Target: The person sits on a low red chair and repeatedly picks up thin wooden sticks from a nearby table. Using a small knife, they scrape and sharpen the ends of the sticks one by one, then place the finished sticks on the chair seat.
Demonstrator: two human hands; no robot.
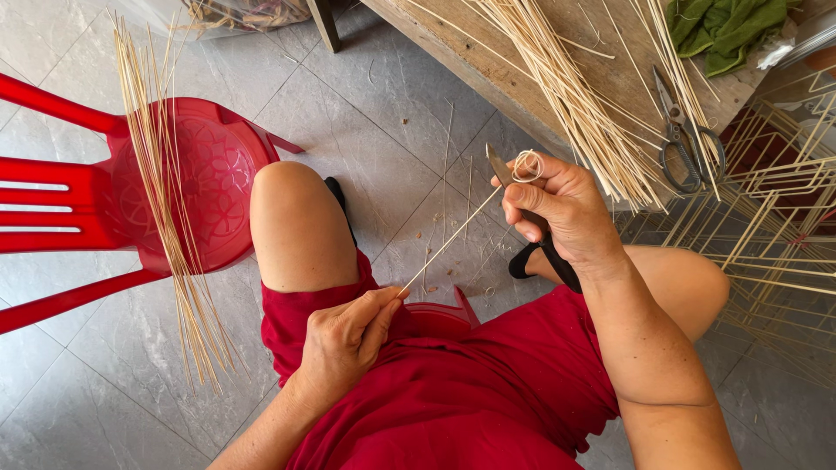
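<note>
I see a red plastic chair (187, 174) bearing a bamboo-strip bundle (165, 218). My right hand (557, 209) grips a knife (501, 167) against one bamboo strip (448, 244); my left hand (348, 335) pinches its lower end. Risk: the blade slips toward the thumb, or excess pressure snaps the strip.

The person wears a red dress (488, 392) that covers the lap. Both arms are bare, with no sleeves showing. The knees are bare too. On the feet are black shoes (522, 261).
</note>
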